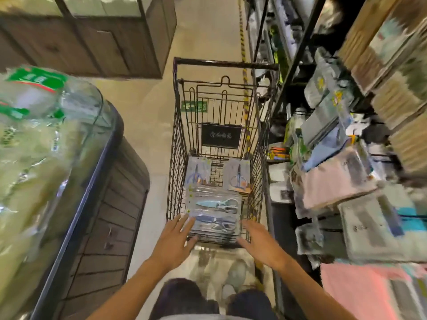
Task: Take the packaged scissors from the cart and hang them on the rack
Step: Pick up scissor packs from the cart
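Head view: nothing is gripped yet; the left hand (pixel 173 241) and right hand (pixel 261 243) are spread, fingers straight, at either end of the scissors (pixel 216 221) stack in the cart (pixel 178 139). Pickup is judged the step in hand. Next, one pack must be pinched and carried to the rack (pixel 298 56) on the right.

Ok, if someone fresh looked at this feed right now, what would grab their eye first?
Probably the wire cart in mid-aisle, with a stack of packaged scissors at its near end. Next, the left hand and right hand, fingers spread, reaching in on either side of that stack and holding nothing. On the right, the rack, crowded with hanging packets, is blurred.
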`<state>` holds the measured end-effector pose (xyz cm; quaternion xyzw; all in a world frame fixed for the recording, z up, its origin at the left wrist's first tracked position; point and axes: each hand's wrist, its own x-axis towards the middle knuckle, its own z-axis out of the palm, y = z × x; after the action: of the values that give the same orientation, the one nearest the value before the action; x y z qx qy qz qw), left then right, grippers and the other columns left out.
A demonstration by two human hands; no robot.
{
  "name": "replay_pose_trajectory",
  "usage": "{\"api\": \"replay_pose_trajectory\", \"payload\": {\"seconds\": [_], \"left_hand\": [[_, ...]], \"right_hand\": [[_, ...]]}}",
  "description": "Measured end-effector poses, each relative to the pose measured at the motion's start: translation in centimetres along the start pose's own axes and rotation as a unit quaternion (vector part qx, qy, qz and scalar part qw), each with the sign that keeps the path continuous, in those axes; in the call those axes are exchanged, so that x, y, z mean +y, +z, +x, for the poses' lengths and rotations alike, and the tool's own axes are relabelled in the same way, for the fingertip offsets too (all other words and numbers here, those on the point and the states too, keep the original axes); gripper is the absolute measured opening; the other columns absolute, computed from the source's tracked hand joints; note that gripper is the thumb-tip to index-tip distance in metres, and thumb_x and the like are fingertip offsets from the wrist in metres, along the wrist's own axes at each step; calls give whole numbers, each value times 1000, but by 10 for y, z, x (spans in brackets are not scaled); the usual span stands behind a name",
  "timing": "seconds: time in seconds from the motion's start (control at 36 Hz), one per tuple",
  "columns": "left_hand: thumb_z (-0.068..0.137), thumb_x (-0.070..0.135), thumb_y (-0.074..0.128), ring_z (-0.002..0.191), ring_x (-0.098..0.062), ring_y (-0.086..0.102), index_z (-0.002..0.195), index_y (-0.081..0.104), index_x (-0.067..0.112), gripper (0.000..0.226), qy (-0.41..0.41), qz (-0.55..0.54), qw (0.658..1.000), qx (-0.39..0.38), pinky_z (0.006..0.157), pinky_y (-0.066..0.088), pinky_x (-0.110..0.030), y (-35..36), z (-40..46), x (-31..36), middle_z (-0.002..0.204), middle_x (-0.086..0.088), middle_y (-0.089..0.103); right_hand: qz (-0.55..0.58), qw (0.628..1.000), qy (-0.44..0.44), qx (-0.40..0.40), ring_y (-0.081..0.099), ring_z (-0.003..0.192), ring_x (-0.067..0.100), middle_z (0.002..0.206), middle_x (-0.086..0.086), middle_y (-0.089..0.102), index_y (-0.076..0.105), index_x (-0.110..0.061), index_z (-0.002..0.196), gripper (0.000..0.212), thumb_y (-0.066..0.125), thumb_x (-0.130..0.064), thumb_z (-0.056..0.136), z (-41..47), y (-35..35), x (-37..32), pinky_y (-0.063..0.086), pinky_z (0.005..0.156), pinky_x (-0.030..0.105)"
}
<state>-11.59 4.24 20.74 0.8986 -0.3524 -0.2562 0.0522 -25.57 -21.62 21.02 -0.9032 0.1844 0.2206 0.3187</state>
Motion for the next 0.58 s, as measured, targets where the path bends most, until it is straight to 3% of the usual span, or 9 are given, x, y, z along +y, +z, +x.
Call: {"api": "replay_pose_trajectory", "payload": {"seconds": [0.06,0.14,0.25,0.42,0.58], "left_hand": [[107,61,20,161,-22,0,166,7,24,71,-21,-1,1000,-9,128,-7,-32,2,10,6,175,-2,4],[93,75,-2,161,-23,4,166,8,23,91,-37,-27,998,-31,129,-1,-35,5,22,13,174,-4,5],[109,57,24,161,-23,0,166,11,24,68,-60,-48,997,-32,127,-8,-32,16,44,4,174,-3,6],[109,56,27,161,-26,-1,167,12,24,68,-61,-53,992,-94,128,-4,-37,42,81,-15,175,-4,4],[109,54,25,161,-23,-9,167,10,22,68,-55,-62,988,-128,129,-12,-38,64,123,-37,175,-4,-1]], "right_hand": [[-14,1000,-7,-20,34,148,23,161,4,39,33,-22,158,62,51,-46,104,16,-4,5,25,119,29],[-12,999,8,-40,32,150,23,162,3,36,32,-23,158,62,52,-45,104,35,-8,9,24,120,31],[-16,998,-1,-55,39,145,24,157,6,43,37,-21,155,59,55,-41,103,59,-8,14,28,115,29],[-12,995,40,-87,38,147,22,159,3,42,38,-21,156,62,60,-41,101,87,-11,17,30,120,33],[-18,994,60,-88,41,144,21,156,4,45,38,-19,155,62,60,-41,101,113,-4,25,31,117,31]]}}
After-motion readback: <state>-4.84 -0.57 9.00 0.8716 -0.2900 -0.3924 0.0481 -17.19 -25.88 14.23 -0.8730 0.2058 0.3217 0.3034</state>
